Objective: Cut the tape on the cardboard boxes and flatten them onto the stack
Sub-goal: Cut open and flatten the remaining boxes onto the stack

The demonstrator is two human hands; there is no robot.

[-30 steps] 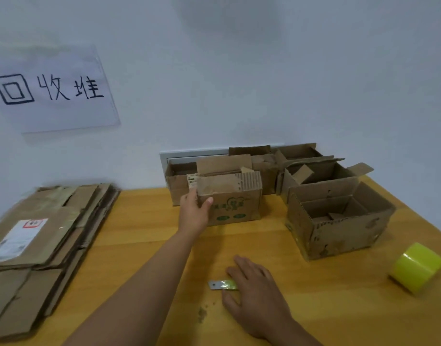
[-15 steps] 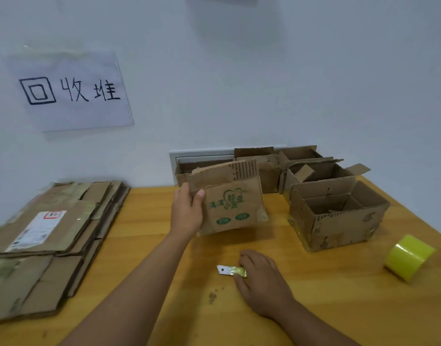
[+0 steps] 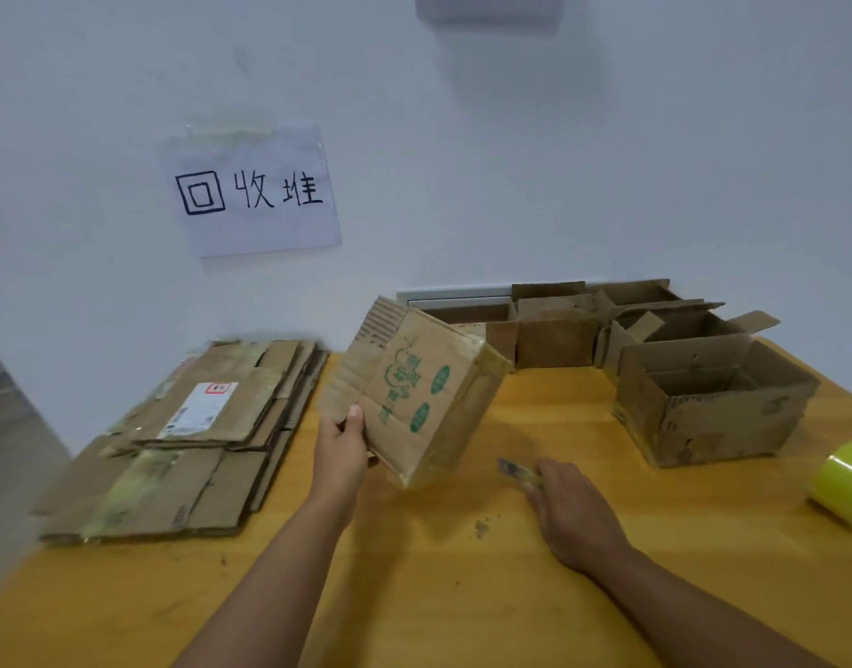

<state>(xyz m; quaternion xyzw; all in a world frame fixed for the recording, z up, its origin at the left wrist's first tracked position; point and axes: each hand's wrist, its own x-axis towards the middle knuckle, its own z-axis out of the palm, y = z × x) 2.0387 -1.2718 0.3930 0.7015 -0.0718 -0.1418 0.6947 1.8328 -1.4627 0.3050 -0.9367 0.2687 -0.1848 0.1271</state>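
My left hand [image 3: 341,450] grips a small cardboard box with green print [image 3: 414,392] by its open flap and holds it tilted above the wooden table [image 3: 414,595]. My right hand [image 3: 571,513] lies on the table over a small cutter blade [image 3: 511,467]; the blade's tip sticks out past my fingers, and its handle end is hidden under them. A stack of flattened cardboard [image 3: 192,436] lies at the table's left side.
Several open cardboard boxes stand at the back right, the largest [image 3: 713,402] nearest me. A roll of yellow-green tape [image 3: 843,484] lies at the right edge. A paper sign [image 3: 253,192] hangs on the wall above the stack.
My left hand has lifted the printed box off the table, tilted it and brought it left and nearer. My right hand stays over the blade. The view has swung right.
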